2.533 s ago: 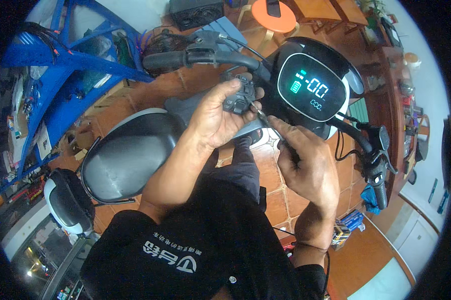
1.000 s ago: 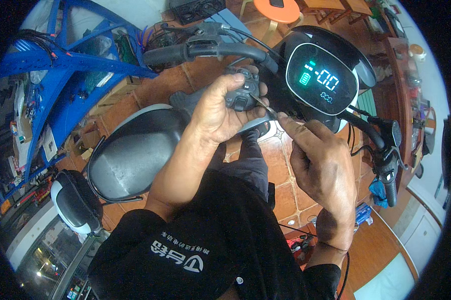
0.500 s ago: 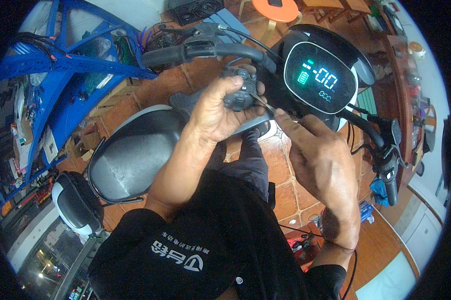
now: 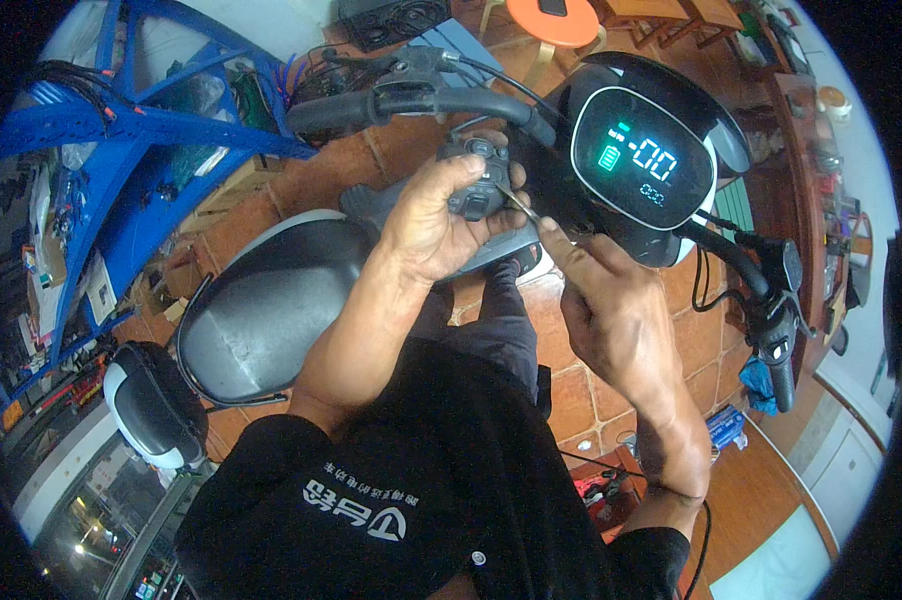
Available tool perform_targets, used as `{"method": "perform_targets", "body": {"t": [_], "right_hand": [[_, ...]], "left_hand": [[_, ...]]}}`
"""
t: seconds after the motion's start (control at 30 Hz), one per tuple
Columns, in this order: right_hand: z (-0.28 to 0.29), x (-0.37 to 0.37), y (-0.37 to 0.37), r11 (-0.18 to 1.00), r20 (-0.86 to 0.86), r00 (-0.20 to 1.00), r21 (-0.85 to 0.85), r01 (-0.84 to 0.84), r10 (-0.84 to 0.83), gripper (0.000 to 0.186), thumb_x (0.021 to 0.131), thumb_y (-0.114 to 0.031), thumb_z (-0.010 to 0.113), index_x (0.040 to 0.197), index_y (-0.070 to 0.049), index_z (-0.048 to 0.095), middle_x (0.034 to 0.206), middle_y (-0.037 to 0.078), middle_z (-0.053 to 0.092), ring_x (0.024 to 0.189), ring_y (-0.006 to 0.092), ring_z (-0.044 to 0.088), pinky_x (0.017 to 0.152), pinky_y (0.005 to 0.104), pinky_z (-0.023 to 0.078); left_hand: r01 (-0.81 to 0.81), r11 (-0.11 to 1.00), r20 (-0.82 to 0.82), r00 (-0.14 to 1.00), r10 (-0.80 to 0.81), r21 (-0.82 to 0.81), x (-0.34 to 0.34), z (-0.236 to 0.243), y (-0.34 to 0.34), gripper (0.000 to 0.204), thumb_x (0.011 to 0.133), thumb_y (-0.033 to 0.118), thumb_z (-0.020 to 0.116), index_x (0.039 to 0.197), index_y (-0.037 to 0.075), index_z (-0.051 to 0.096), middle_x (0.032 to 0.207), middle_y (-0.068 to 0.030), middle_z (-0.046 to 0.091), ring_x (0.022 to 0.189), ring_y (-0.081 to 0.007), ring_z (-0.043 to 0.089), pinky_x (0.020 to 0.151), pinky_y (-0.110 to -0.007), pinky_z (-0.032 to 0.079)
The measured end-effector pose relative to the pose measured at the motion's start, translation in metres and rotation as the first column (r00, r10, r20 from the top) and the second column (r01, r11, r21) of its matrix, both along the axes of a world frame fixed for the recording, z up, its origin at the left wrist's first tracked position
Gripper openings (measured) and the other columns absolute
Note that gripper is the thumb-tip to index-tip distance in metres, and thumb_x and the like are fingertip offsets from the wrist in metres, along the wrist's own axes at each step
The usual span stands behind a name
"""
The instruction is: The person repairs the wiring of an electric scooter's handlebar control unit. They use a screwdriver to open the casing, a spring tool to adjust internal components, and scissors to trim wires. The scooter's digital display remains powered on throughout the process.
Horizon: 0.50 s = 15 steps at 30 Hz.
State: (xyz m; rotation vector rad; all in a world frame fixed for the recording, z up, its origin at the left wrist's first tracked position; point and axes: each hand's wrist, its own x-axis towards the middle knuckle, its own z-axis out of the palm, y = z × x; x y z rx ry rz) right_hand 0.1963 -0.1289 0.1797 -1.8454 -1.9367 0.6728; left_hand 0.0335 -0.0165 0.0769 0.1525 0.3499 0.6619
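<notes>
My left hand (image 4: 426, 220) is wrapped round a black handlebar switch housing (image 4: 479, 200) with several buttons, the thumb pressed on its face. It sits just below the scooter's left handlebar (image 4: 451, 100), off the bar. From the right, my right hand (image 4: 611, 290) pinches a thin pointed metal tool (image 4: 528, 212). The tool's tip meets the right edge of the housing; its exact contact point is too small to make out. Most of the right hand's fingers are hidden under its back. To the right, the scooter's dashboard display (image 4: 643, 155) is lit.
The black scooter seat (image 4: 276, 305) lies left of my legs, with a smaller padded backrest (image 4: 154, 400) behind it. A blue metal rack (image 4: 171, 135) stands at far left. The right handlebar grip (image 4: 779, 370) juts out at right. An orange stool (image 4: 554, 20) stands beyond the scooter.
My right hand has shifted left and slightly down with the tool, whose tip has moved along the housing's right edge. The left hand keeps its hold on the housing.
</notes>
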Motion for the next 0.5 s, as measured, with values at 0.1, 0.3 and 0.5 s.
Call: {"method": "perform_targets", "body": {"t": [0.1,0.3,0.5], "right_hand": [[-0.011,0.008,0.004,0.999,-0.257,0.966,-0.045,0.026,-0.036,0.053,0.076,0.011,0.059,0.125,-0.009,0.063,0.083,0.013,0.060,0.063,0.0238,0.059,0.057,0.0370,0.049],[-0.011,0.002,0.002,0.999,-0.098,0.995,0.014,0.030,-0.028,0.052,0.075,0.009,0.060,0.124,-0.009,0.063,0.079,0.014,0.059,0.068,0.0306,0.061,0.061,0.0392,0.051],[-0.025,0.007,0.000,0.999,-0.334,0.942,0.016,0.052,-0.043,0.049,0.077,0.008,0.059,0.123,-0.009,0.064,0.077,0.014,0.059,0.067,0.0290,0.061,0.062,0.0381,0.050]], "left_hand": [[-0.008,1.000,-0.025,1.000,0.008,0.000,0.000,-0.001,-0.001,0.035,0.089,0.019,0.062,0.121,0.005,0.055,0.101,-0.0171,0.065,0.087,-0.0284,0.067,0.075,-0.041,0.058],[0.000,1.000,-0.017,1.000,0.000,0.017,0.000,-0.001,0.002,0.036,0.089,0.021,0.062,0.121,0.006,0.055,0.100,-0.0162,0.065,0.089,-0.0277,0.066,0.075,-0.040,0.057],[0.019,0.999,-0.025,1.000,-0.019,0.029,-0.001,0.000,0.001,0.036,0.089,0.022,0.063,0.121,0.006,0.056,0.100,-0.0157,0.065,0.089,-0.0269,0.066,0.075,-0.039,0.057]]}}
